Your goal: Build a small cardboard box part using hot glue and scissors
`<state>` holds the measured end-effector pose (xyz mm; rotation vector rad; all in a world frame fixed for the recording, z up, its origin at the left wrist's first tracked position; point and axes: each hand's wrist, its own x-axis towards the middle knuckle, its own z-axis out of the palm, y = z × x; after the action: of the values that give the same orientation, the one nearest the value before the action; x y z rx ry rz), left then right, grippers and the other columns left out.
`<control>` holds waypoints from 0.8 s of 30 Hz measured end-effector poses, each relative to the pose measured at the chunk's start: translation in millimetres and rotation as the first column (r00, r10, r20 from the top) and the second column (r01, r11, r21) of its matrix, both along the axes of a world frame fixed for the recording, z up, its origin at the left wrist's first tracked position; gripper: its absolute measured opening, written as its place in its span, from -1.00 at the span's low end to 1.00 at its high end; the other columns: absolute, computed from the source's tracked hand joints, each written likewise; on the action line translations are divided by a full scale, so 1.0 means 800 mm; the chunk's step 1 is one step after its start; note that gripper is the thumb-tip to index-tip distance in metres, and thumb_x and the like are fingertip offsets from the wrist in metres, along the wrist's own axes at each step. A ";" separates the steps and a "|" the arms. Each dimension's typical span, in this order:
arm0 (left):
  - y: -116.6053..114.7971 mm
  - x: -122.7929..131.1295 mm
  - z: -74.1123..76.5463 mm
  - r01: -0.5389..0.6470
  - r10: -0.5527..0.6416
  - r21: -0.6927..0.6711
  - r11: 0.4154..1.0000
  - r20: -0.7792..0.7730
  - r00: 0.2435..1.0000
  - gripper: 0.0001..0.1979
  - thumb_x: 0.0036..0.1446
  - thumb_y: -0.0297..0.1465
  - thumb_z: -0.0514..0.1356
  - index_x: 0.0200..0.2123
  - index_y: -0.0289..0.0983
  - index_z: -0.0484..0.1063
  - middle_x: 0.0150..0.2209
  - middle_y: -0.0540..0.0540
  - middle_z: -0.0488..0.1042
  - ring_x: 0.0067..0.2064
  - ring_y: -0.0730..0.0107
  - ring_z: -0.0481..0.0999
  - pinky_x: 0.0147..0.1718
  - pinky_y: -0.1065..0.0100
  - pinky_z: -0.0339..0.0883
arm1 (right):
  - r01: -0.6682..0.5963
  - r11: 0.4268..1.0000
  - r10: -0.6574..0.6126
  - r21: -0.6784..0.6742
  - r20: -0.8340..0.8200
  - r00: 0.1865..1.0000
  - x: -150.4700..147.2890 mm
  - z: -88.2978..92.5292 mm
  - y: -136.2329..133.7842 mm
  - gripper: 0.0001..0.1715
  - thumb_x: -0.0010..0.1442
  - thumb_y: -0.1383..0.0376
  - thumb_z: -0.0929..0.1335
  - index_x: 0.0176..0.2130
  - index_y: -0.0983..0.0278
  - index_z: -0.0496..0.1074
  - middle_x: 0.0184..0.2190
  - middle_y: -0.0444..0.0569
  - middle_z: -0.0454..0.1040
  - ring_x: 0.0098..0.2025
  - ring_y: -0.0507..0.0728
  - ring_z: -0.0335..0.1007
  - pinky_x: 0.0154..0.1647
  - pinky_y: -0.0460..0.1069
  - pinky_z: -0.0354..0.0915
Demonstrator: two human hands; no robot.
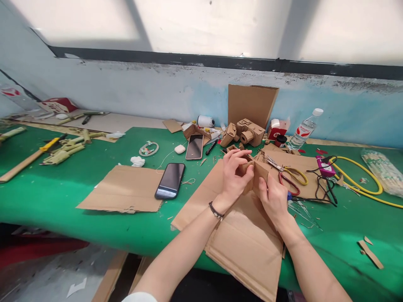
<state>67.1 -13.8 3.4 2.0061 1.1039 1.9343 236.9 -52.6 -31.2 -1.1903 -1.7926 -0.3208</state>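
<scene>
Between my two hands stands a folded piece of cardboard [260,173], held above larger cardboard sheets [248,235]. My left hand [235,172], with a dark beaded bracelet at the wrist, pinches its left part between thumb and fingers. On the other side my right hand [273,197] grips the right panel, thumb in front. The fingers partly hide the piece's lower edges. Just beyond my right hand lie scissors [291,175] with red and yellow handles. A cardboard camera model [251,132] sits behind the hands.
Two phones [170,181] and a flat cardboard sheet [126,188] lie to the left. A water bottle [305,129] stands by the wall. At right are a yellow cable [362,191], a bag of sticks [382,170] and cardboard scraps [371,253]. A yellow-headed hammer [34,157] rests far left.
</scene>
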 end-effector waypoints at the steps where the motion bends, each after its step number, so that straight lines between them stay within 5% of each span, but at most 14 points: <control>1: 0.000 0.000 0.000 0.001 -0.001 0.001 1.000 0.003 1.000 -0.81 0.41 -0.43 0.34 -0.23 -0.10 0.39 0.17 -0.10 0.75 0.32 0.08 0.53 0.40 -0.17 0.43 | 0.004 1.000 -0.004 0.002 0.000 1.000 -0.001 0.000 0.000 -0.51 0.71 0.12 0.19 -0.04 0.32 0.59 -0.45 0.02 0.59 -0.49 0.17 0.52 -0.42 0.03 0.34; 19: -0.002 -0.002 -0.002 0.012 -0.011 0.009 1.000 -0.033 0.999 -0.79 0.41 -0.44 0.34 -0.23 -0.10 0.37 0.23 -0.10 0.74 0.32 0.08 0.52 0.37 -0.14 0.45 | -0.020 0.998 0.020 0.060 0.006 1.000 -0.003 0.003 -0.001 -0.57 0.70 0.17 0.22 -0.08 0.29 0.57 -0.44 0.01 0.60 -0.49 0.18 0.50 -0.45 0.05 0.30; 22: -0.001 -0.003 -0.003 0.029 -0.029 -0.013 1.000 0.002 1.000 -0.76 0.39 -0.44 0.38 -0.06 -0.09 0.36 0.37 -0.19 0.63 0.41 0.09 0.51 0.43 -0.15 0.43 | -0.022 0.998 0.022 0.056 -0.004 1.000 0.000 0.004 0.000 -0.52 0.70 0.13 0.22 -0.19 0.25 0.54 -0.50 -0.05 0.51 -0.53 0.14 0.41 -0.47 0.04 0.26; 24: -0.001 -0.004 -0.003 0.024 -0.023 -0.026 0.999 0.043 0.999 -0.55 0.33 -0.39 0.44 0.15 -0.09 0.33 0.55 -0.30 0.40 0.54 0.04 0.42 0.50 -0.17 0.37 | -0.017 0.998 0.018 0.058 -0.016 1.000 0.004 0.004 -0.001 -0.48 0.70 0.11 0.22 -0.29 0.20 0.47 -0.56 -0.10 0.42 -0.56 0.13 0.33 -0.49 0.04 0.21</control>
<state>64.0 -14.5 1.3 1.9457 1.0854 1.9311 239.9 -53.1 -27.8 -1.1336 -1.7666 -0.3492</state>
